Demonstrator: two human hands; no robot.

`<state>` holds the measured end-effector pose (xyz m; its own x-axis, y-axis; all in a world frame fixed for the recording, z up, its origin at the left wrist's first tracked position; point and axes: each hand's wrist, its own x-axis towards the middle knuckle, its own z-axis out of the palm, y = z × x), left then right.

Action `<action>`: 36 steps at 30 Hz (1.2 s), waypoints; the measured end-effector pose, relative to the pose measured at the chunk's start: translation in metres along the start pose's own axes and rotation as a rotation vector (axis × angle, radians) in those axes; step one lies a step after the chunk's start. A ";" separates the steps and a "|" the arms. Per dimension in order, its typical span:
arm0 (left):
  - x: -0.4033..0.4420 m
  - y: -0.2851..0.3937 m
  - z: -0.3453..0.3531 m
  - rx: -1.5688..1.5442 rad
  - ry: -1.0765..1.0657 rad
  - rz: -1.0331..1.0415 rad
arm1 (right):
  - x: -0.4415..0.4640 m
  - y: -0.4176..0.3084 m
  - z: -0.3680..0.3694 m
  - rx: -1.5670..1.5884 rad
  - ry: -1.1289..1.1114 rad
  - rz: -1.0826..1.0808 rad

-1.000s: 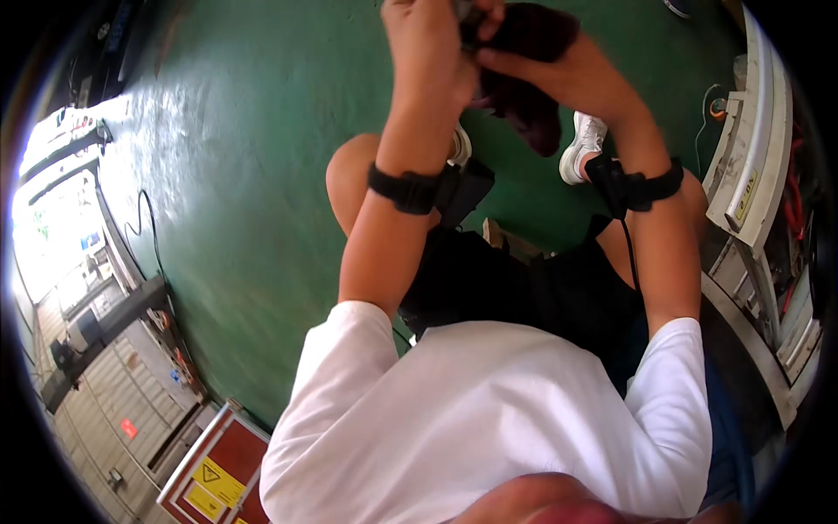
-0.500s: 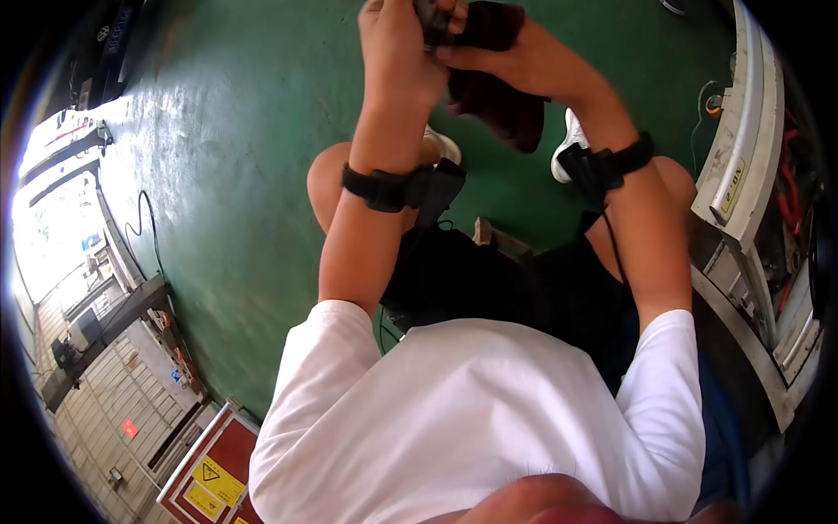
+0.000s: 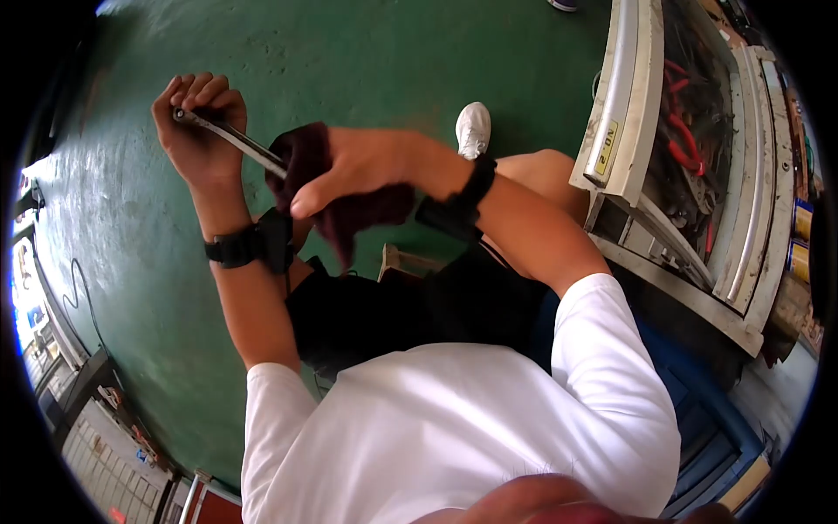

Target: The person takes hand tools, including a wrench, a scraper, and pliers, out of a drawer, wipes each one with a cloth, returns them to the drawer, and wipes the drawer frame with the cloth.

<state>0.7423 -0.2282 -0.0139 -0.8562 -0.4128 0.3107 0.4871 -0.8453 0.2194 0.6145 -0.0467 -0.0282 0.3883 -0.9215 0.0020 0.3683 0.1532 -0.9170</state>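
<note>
Green floor spreads beneath the right grip, which clutches dark cloth against a metal tool. Its bare end crosses the curled left grip — how firmly held, I can't tell.

Your L arm reaches fwd, and the L hand has fingers curled inward; your R arm extends fwd and across to L, R hand closed, thumb stretched.

Bright daylight at the far left burns out to white — its glare streaks the glossy green painted floor — while the black fabric shorts sink into near-featureless shadow; fisheye distortion bends the blackened edges
</note>
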 end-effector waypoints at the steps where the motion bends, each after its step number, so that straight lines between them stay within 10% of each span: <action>1: -0.002 -0.001 -0.002 0.077 0.070 -0.008 | 0.000 0.002 0.011 -0.093 0.110 -0.124; 4: -0.012 -0.018 0.024 0.655 0.557 0.108 | 0.002 -0.013 0.038 -0.376 0.328 -0.160; 8: -0.027 -0.030 0.060 1.043 0.037 -0.208 | 0.009 -0.031 0.058 -0.602 0.656 -0.399; 11: -0.019 -0.048 0.109 1.253 0.159 -0.324 | 0.000 -0.031 0.073 -0.698 0.784 -0.511; 18: 0.007 -0.093 0.166 1.180 -0.022 -0.408 | -0.090 -0.055 0.099 -0.861 0.815 -0.624; 26: 0.065 -0.140 0.188 0.992 0.108 -0.145 | -0.215 -0.058 0.144 -0.450 0.979 -0.254; 36: 0.056 -0.197 0.212 1.401 -0.252 -0.835 | -0.247 -0.079 0.181 -0.327 1.387 -0.563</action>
<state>0.6352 -0.0127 0.1562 -0.9656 0.1505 -0.2120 -0.1782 0.2106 0.9612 0.6428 0.2332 0.1163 -0.8722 -0.4564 0.1761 -0.0752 -0.2306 -0.9701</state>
